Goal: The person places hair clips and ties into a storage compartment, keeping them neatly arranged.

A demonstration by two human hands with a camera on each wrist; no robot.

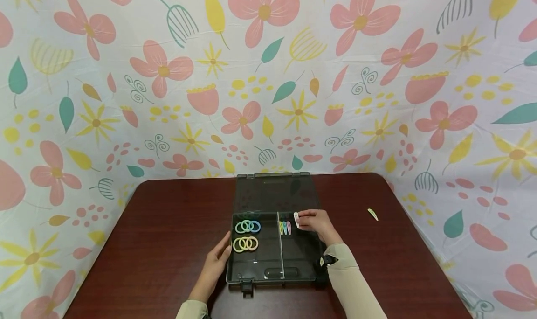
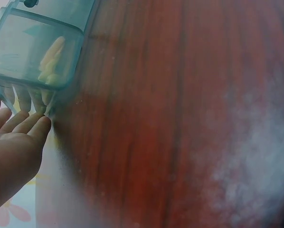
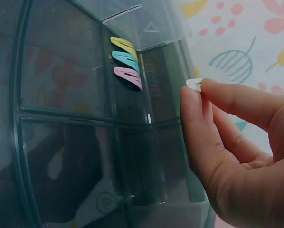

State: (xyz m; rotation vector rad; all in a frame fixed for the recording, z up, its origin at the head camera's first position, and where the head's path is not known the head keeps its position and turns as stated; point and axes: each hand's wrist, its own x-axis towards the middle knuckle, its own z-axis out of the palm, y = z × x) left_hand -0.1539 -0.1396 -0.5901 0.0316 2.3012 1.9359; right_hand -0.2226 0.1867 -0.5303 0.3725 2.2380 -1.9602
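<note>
An open dark see-through plastic case (image 1: 268,274) lies on the table, split by a clear divider (image 1: 280,251). My right hand (image 1: 316,223) pinches a white snap hair clip (image 3: 194,84) between thumb and fingertips above the right compartment. Beside the divider lie a yellow hair clip (image 3: 123,44), a blue one (image 3: 126,60) and a pink one (image 3: 127,76), in a row. On the left side sit a row of blue-green hair ties (image 1: 247,226) and a row of yellowish hair ties (image 1: 245,244). My left hand (image 1: 215,265) rests its extended fingers against the case's left wall.
One light green hair clip (image 1: 373,214) lies on the brown table (image 1: 168,235), right of the case. The raised lid (image 1: 274,193) is at the case's far side, and a latch (image 1: 247,288) hangs at its front. Floral cloth (image 1: 268,123) surrounds the table's back and sides.
</note>
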